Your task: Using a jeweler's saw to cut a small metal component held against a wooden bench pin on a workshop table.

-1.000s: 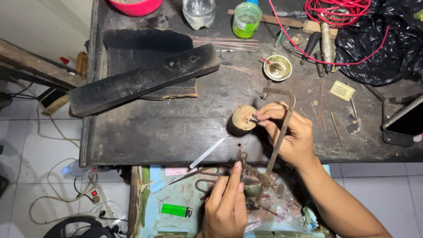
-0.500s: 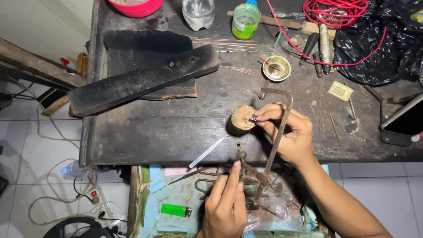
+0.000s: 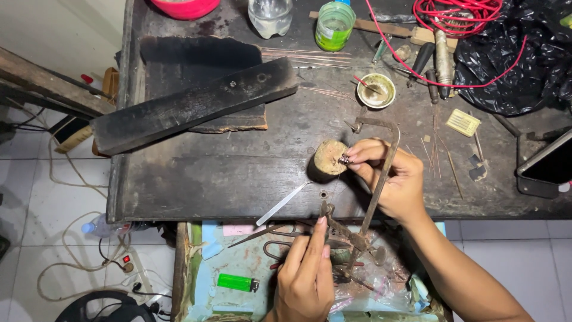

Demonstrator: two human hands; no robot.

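Fingertips (image 3: pixel 353 156) of the right hand (image 3: pixel 396 185) are pinching a tiny, stiff metal piece (image 3: pixel 344 159) against the wooden peg (image 3: pixel 329 158); the jeweller's saw (image 3: pixel 372 203) is being gripped by the left hand (image 3: pixel 307 280), its thin blade probably fragile.

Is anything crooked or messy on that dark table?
Yes. The long black wooden bar lies slanted across a flat dark slab, one end poking past the table's left edge. Red wire trails loosely over the black plastic bag.
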